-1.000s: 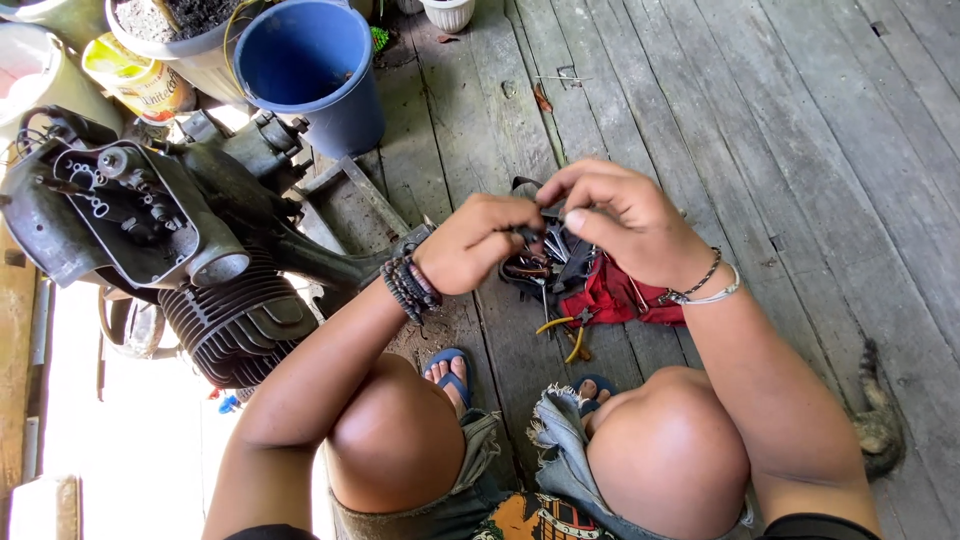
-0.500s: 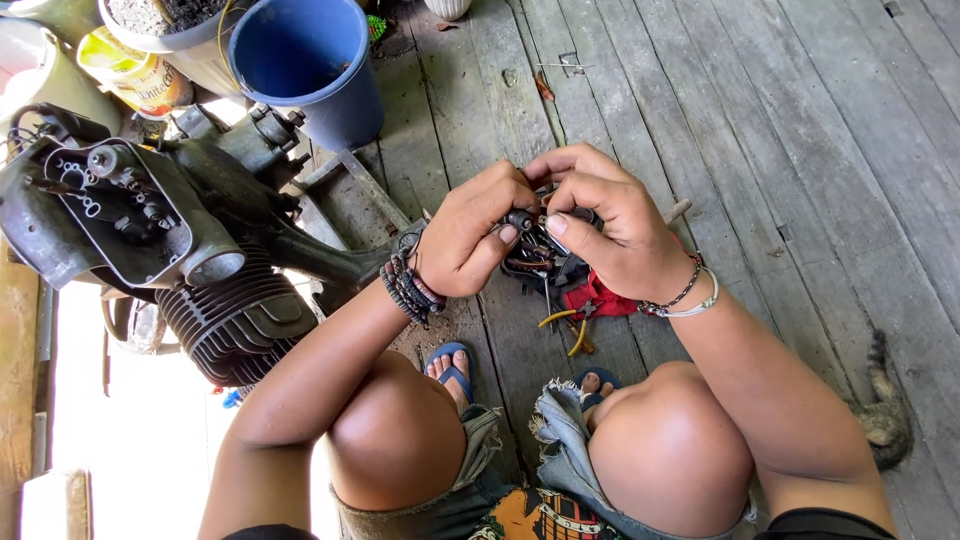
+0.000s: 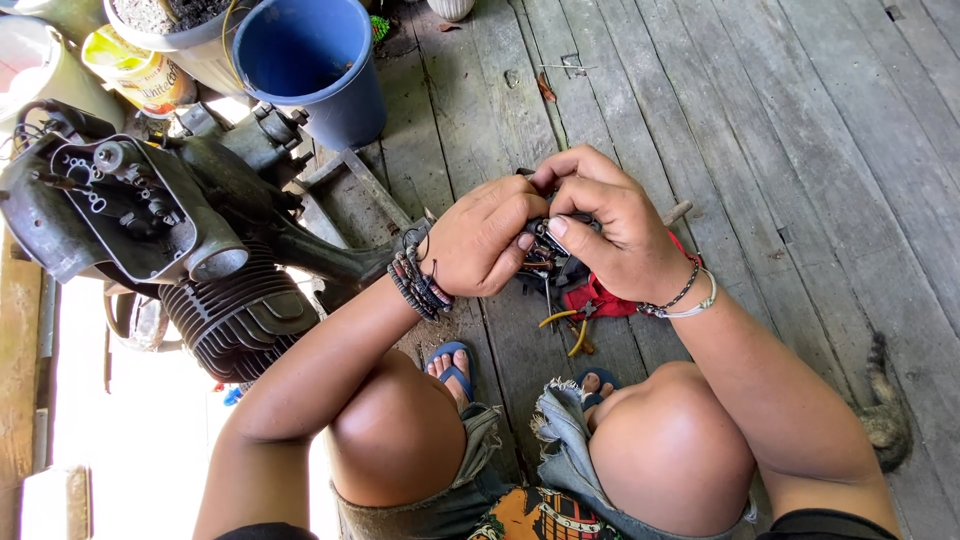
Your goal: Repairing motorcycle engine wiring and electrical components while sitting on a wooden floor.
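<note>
On a weathered plank floor (image 3: 800,150), a squatting person works a small dark metal part (image 3: 545,245) between both hands, just above the knees. The left hand (image 3: 485,240) is curled nearly closed around the part's near side, fingertips pressed against it; the right hand (image 3: 610,225) is bent over it from the two o'clock side, thumb and fingers pinched shut on its top. Beneath the hands lie a red cloth (image 3: 600,298) and yellow-handled pliers (image 3: 570,325). At nine o'clock sits a finned engine (image 3: 150,240) with its cover off; a blue bucket (image 3: 310,60) stands at eleven o'clock, well apart from the hands.
</note>
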